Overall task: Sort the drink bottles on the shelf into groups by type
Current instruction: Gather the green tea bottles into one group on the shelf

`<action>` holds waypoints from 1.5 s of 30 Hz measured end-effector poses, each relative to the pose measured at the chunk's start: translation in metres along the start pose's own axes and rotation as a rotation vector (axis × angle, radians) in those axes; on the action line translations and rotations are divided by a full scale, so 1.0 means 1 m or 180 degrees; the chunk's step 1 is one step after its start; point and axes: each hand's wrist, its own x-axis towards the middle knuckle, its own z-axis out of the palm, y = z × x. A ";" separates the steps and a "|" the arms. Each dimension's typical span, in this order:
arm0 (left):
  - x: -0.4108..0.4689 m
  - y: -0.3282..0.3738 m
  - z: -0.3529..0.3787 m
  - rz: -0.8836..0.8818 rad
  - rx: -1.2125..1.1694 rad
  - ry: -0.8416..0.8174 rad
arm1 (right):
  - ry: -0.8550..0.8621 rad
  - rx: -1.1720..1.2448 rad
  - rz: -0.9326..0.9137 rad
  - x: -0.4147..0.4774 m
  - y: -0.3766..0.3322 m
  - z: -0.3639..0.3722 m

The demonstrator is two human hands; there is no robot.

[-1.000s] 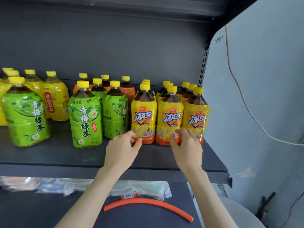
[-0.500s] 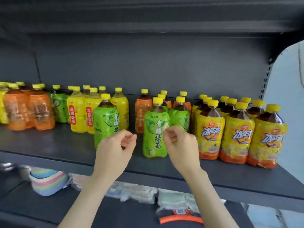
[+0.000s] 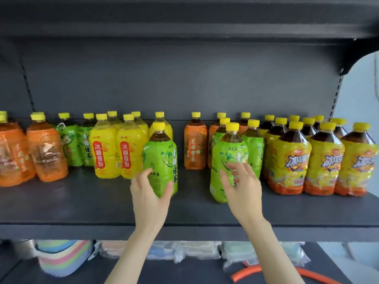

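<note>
Left hand grips green bottle; dark tea inside.

Upright, yellow-capped drink bottles in groups along dark shelf: orange-label bottles far left; green-label pair behind; yellow pear-drink bottles; lone green tea bottle forward, mid-shelf; orange bottle at back; green tea cluster; iced-tea bottles packed at right end
</note>
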 end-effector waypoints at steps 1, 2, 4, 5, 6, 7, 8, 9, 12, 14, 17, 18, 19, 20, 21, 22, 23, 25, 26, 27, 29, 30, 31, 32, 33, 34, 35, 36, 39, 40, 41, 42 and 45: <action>0.004 -0.004 0.005 -0.0103 -0.0014 -0.0002 | 0.0101 -0.0048 0.0006 0.001 0.005 0.001; 0.009 -0.008 0.009 -0.0208 -0.0054 -0.0035 | 0.0172 -0.0095 0.0032 0.002 0.010 0.003; 0.018 -0.014 0.018 -0.0431 -0.0257 -0.0145 | 0.0223 -0.0146 0.0174 0.006 0.020 0.007; 0.022 -0.015 0.022 -0.0520 -0.0381 -0.0189 | 0.0175 -0.0090 0.0321 0.008 0.024 0.009; 0.026 -0.017 0.027 -0.0582 -0.0455 -0.0205 | 0.0080 0.0033 0.0522 0.010 0.026 0.012; 0.029 -0.018 0.030 -0.0611 -0.0458 -0.0184 | -0.0042 0.0205 0.0744 0.012 0.028 0.014; 0.031 -0.019 0.032 -0.0612 -0.0404 -0.0144 | -0.0175 0.0388 0.0944 0.013 0.029 0.016; 0.033 -0.020 0.033 -0.0596 -0.0346 -0.0105 | -0.0304 0.0541 0.1102 0.013 0.030 0.016; 0.033 -0.023 0.033 -0.0600 -0.0262 -0.0139 | -0.0480 0.0449 0.1218 0.019 0.034 0.016; 0.028 -0.022 0.031 -0.0533 -0.0202 -0.0197 | -0.0482 0.0081 0.1171 0.020 0.031 0.017; 0.013 -0.018 0.025 -0.0224 -0.0180 -0.0356 | -0.0460 0.0143 0.1210 0.008 0.026 0.021; 0.009 -0.016 0.022 -0.0218 -0.0279 -0.0457 | -0.0453 0.0367 0.1249 0.004 0.025 0.020; 0.008 -0.017 0.021 -0.0283 -0.0412 -0.0557 | -0.0450 0.0647 0.1344 0.002 0.025 0.019; 0.009 -0.016 0.020 -0.0367 -0.0572 -0.0651 | -0.0466 0.0974 0.1443 0.002 0.025 0.018; 0.011 -0.015 0.019 -0.0484 -0.0800 -0.0755 | -0.0532 0.1282 0.1525 0.003 0.025 0.018; 0.015 -0.014 0.019 -0.0635 -0.1103 -0.0891 | -0.0604 0.1487 0.1550 0.005 0.024 0.018; 0.018 -0.011 0.019 -0.0773 -0.1433 -0.1040 | -0.0651 0.1549 0.1526 0.006 0.024 0.019; 0.021 -0.005 0.020 -0.0857 -0.1771 -0.1228 | -0.0628 0.1581 0.1453 0.009 0.027 0.024; 0.021 -0.004 0.021 -0.0815 -0.1770 -0.1222 | -0.0609 0.1595 0.1426 0.010 0.029 0.025; 0.021 -0.005 0.022 -0.0769 -0.1754 -0.1198 | -0.0591 0.1607 0.1409 0.011 0.031 0.026; 0.021 -0.006 0.021 -0.0732 -0.1728 -0.1119 | -0.0557 0.1683 0.1414 0.010 0.033 0.028; 0.021 -0.006 0.021 -0.0739 -0.1751 -0.1072 | -0.0543 0.1746 0.1395 0.010 0.031 0.028; 0.022 -0.006 0.020 -0.0762 -0.1781 -0.1018 | -0.0547 0.1808 0.1367 0.009 0.028 0.028; 0.022 -0.005 0.018 -0.0776 -0.1810 -0.0958 | -0.0555 0.1871 0.1355 0.006 0.025 0.030; 0.022 -0.004 0.014 -0.0774 -0.1843 -0.0896 | -0.0577 0.1938 0.1351 0.004 0.021 0.032; 0.021 -0.004 0.009 -0.0768 -0.1880 -0.0854 | -0.0622 0.1999 0.1352 0.001 0.016 0.035; 0.019 -0.005 0.003 -0.0764 -0.1922 -0.0817 | -0.0669 0.2044 0.1333 -0.001 0.011 0.039; 0.018 -0.007 -0.005 -0.0762 -0.1950 -0.0778 | -0.0711 0.2093 0.1319 -0.004 0.005 0.043; 0.024 -0.018 -0.037 -0.0777 -0.2012 -0.0642 | -0.0894 0.2231 0.1184 -0.007 -0.022 0.061; 0.028 -0.022 -0.049 -0.0772 -0.2016 -0.0604 | -0.0962 0.2295 0.1134 -0.007 -0.032 0.069; 0.032 -0.028 -0.061 -0.0765 -0.2003 -0.0576 | -0.1018 0.2350 0.1116 -0.008 -0.042 0.078; 0.037 -0.036 -0.074 -0.0756 -0.1983 -0.0549 | -0.1067 0.2396 0.1108 -0.010 -0.054 0.088; 0.051 -0.065 -0.117 -0.0746 -0.1865 -0.0458 | -0.1168 0.2560 0.1052 -0.021 -0.093 0.124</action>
